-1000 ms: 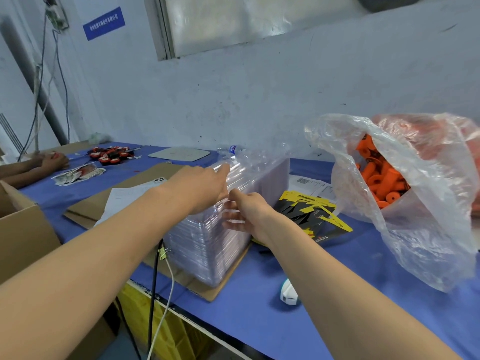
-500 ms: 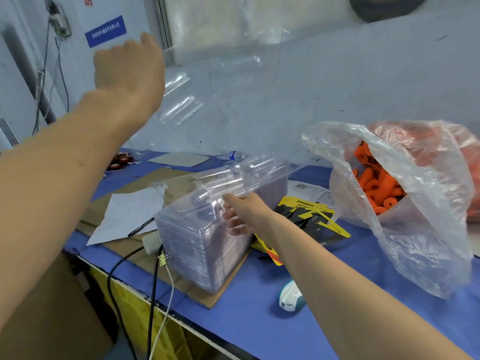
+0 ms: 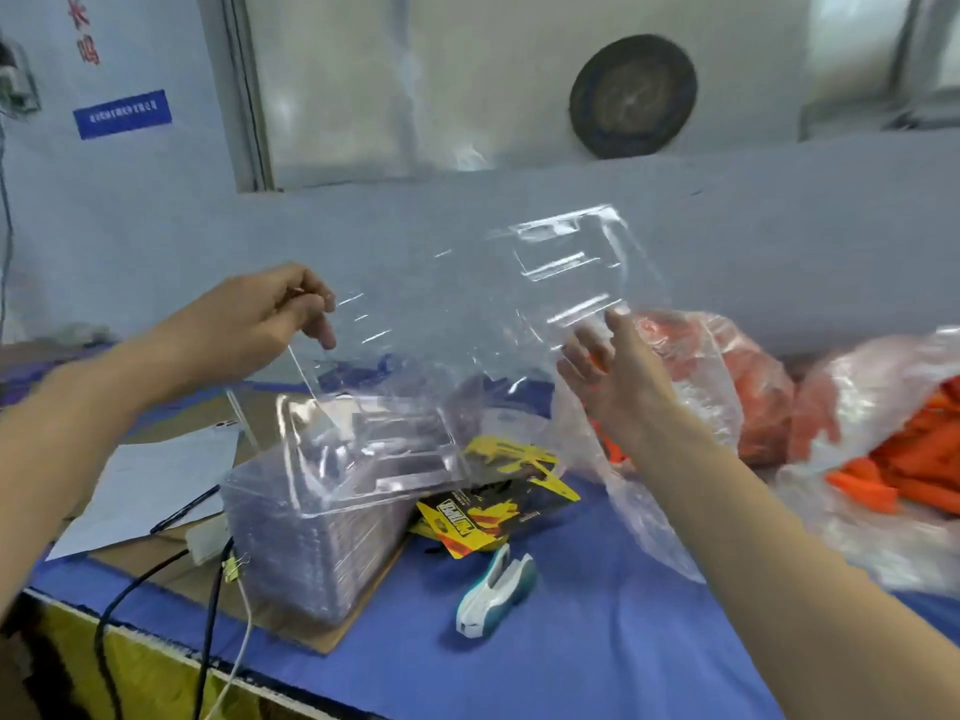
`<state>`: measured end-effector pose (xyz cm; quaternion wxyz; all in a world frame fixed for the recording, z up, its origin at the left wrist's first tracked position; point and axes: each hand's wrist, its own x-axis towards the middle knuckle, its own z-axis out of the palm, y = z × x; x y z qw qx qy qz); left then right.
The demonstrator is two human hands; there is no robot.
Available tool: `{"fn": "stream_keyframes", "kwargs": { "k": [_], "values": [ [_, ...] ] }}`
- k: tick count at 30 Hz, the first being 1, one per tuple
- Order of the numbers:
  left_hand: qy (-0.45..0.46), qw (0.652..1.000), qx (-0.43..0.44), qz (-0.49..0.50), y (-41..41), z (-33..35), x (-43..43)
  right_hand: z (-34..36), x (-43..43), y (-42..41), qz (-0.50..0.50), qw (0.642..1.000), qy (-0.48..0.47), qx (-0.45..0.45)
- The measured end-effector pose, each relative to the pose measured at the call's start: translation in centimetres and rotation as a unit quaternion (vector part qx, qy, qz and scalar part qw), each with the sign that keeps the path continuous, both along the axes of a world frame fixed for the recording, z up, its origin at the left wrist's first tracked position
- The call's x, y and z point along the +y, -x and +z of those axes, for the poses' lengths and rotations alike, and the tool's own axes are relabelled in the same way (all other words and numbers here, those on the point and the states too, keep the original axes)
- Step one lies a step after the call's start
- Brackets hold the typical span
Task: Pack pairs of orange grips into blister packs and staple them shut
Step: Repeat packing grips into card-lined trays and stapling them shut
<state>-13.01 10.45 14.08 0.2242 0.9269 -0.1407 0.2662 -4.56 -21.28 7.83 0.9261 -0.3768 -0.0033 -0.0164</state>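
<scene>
Head view. Pinched one clear blister pack (image 3: 467, 314) by its left edge in the left hand (image 3: 260, 324), thumb and fingers curled onto the plastic. Held it unfolded in the air, above and apart from the stack of blister packs (image 3: 322, 522) on the cardboard (image 3: 317, 641) at the near left of the blue table (image 3: 597, 657).

Had the right hand (image 3: 618, 376) raised at the pack's right end, thumb tip against the rim and fingers loose. Could not tell through the clear, blurred plastic whether it gripped or only touched.

Left the orange grips (image 3: 883, 480) untouched in the plastic bags (image 3: 675, 511) at the right, well apart from the pack. Left the yellow-and-black cards (image 3: 498, 485) lying just right of the stack, and the white-and-teal stapler (image 3: 496, 589) nearer, on the bare cloth.

Judged the step in hand as taking one empty pack, with nothing loaded yet. To do it well:

- Needed a sure hold on both ends, so the thin shell would not buckle or fold back on itself.
- Needed a check that only one shell had come away, since nested ones cling.
- Best set down open, cavities up, in the free space near the stapler, within reach of the bags.
- Worth steering clear of the loose bag mouth on the way down.
</scene>
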Motion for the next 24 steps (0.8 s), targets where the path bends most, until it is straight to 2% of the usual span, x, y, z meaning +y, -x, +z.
{"fn": "stream_keyframes", "kwargs": {
  "k": [5,8,10,11,12,14,16,17,19,22,24],
  "values": [
    [-0.011,0.997,0.068,-0.043,-1.3,-3.7,-3.9,-2.6,-8.3,3.6,-0.196,0.975,0.101,0.023],
    [-0.028,0.989,0.125,-0.073,-2.4,-7.1,-8.7,-5.6,-13.3,5.2,-0.349,0.913,0.202,0.056],
    [-0.041,0.982,0.15,-0.108,-3.1,-9.8,-12.5,-8.2,-16.3,6.2,-0.412,0.839,0.32,0.153],
    [-0.039,0.978,0.161,-0.127,-3.4,-11.1,-14.5,-9.6,-17.5,6.9,-0.448,0.791,0.368,0.194],
    [-0.029,0.972,0.18,-0.15,-3.7,-12.4,-16.5,-10.9,-18.6,7.8,-0.487,0.739,0.416,0.209],
    [-0.029,0.956,0.218,-0.192,-4.3,-15.2,-20.3,-13.6,-19.8,9.4,-0.548,0.635,0.524,0.146],
    [-0.057,0.942,0.243,-0.223,-5.0,-17.9,-23.6,-16.2,-20.1,10.1,-0.527,0.566,0.634,0.016],
    [-0.067,0.937,0.252,-0.235,-5.3,-19.2,-25.0,-17.3,-20.2,10.1,-0.482,0.554,0.677,-0.047],
    [-0.08,0.93,0.264,-0.245,-5.9,-21.2,-27.5,-19.1,-20.3,9.9,-0.356,0.551,0.744,-0.129],
    [-0.098,0.931,0.275,-0.22,-6.8,-22.9,-29.7,-21.5,-20.3,9.6,-0.172,0.51,0.837,-0.097],
    [-0.083,0.943,0.263,-0.185,-7.3,-23.6,-29.6,-22.8,-20.5,9.0,-0.125,0.478,0.868,-0.054]
  ]
}}
